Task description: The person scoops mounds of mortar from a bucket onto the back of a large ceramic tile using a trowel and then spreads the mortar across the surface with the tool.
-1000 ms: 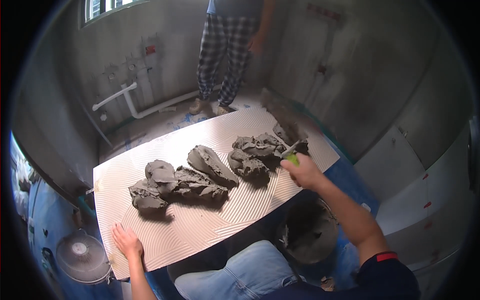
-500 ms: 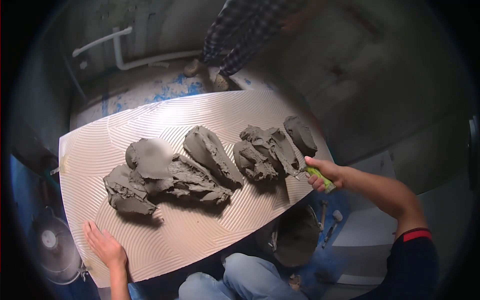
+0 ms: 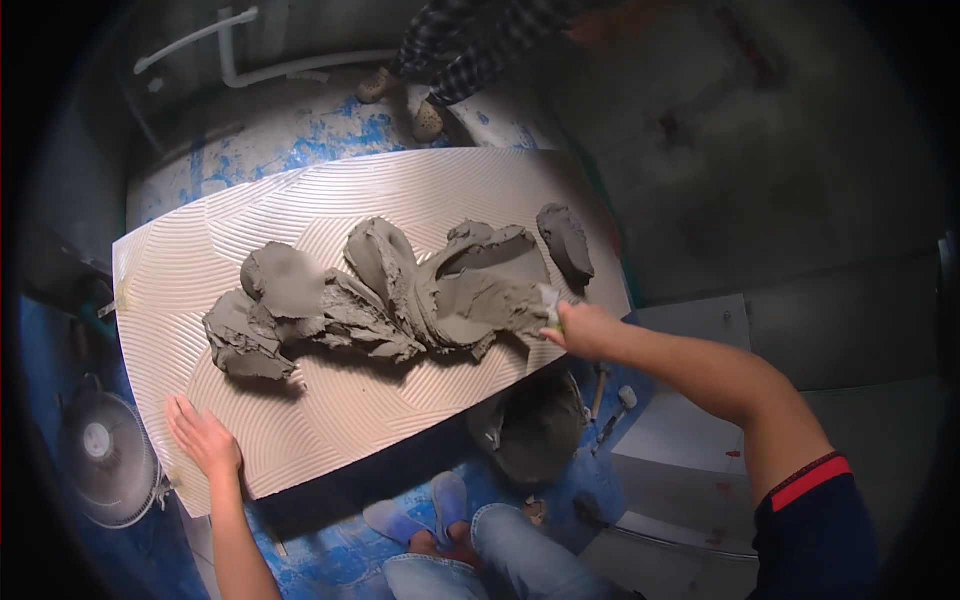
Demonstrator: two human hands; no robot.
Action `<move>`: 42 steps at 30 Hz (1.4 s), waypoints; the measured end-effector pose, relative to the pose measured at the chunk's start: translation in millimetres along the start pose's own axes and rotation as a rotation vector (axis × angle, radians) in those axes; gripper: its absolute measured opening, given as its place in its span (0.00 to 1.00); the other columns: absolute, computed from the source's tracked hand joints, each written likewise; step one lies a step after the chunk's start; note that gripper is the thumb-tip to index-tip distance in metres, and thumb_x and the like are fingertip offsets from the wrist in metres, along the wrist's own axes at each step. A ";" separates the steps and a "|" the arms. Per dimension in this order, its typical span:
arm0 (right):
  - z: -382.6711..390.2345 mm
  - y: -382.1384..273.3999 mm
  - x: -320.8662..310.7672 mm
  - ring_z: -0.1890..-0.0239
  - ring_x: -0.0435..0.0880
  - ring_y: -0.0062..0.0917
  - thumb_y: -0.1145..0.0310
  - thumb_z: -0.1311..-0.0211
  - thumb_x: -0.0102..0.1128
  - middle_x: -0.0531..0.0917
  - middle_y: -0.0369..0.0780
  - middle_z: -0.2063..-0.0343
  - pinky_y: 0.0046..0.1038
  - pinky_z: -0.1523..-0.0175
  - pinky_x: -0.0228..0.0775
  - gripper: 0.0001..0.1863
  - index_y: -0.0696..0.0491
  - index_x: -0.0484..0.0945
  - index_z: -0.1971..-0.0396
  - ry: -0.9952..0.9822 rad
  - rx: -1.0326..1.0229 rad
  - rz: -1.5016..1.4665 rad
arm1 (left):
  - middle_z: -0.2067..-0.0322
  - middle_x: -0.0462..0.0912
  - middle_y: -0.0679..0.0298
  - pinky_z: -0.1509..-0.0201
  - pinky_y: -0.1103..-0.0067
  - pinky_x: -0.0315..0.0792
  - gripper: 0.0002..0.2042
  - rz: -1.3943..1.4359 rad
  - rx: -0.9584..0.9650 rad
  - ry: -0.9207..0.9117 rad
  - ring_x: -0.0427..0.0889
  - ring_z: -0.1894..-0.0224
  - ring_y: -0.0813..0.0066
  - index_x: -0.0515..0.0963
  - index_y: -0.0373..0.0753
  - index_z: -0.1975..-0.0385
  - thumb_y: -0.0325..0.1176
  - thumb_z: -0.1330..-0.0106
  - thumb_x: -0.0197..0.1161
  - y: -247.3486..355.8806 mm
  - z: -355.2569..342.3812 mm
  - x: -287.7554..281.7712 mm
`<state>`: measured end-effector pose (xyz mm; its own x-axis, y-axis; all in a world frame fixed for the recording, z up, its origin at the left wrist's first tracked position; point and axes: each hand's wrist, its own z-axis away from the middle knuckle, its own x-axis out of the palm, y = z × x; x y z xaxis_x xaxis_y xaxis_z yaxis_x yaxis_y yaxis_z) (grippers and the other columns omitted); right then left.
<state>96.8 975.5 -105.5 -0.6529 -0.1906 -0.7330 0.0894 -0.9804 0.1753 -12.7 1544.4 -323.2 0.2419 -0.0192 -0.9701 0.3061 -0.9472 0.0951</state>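
A large pale board point(image 3: 300, 430) with a finely ridged face lies tilted across the middle of the view, bearing several heaps of grey mortar point(image 3: 245, 340). My right hand point(image 3: 585, 330) is closed round the green handle of a trowel point(image 3: 548, 305), whose blade is mostly hidden in a smeared mortar pile point(image 3: 480, 310) at the right. My left hand point(image 3: 203, 435) lies flat on the board's near left part, fingers open and holding nothing. A separate small lump point(image 3: 565, 245) sits near the right end.
A fan point(image 3: 97, 440) stands at lower left. Below the board are a dark bucket point(image 3: 525, 430), mallets point(image 3: 625, 400) and my feet on the blue-coated floor. Another person's legs point(image 3: 420, 50) stand behind the board, near white pipes point(image 3: 300, 63). Grey panels point(image 3: 670, 460) lie at right.
The view has tilted further down. My right hand has pushed the trowel leftward, and the right middle mortar is now smeared and joined to the central heap. My left hand stays on the board.
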 end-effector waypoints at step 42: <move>-32.9 91.5 89.7 0.92 0.72 0.28 0.41 0.36 0.49 0.70 0.40 0.91 0.32 0.87 0.64 0.33 0.60 0.70 0.81 -0.213 -0.078 -0.880 | 0.72 0.84 0.55 0.58 0.67 0.74 0.06 0.417 0.433 -1.292 0.83 0.65 0.58 0.83 0.41 0.78 0.34 0.53 0.62 463.3 299.4 -155.0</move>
<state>71.1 867.1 -176.8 -0.6339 0.6340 -0.4429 -0.4616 -0.7696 -0.4411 -184.1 1012.8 -195.6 -0.8250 -0.3670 -0.4298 0.0642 -0.8164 0.5739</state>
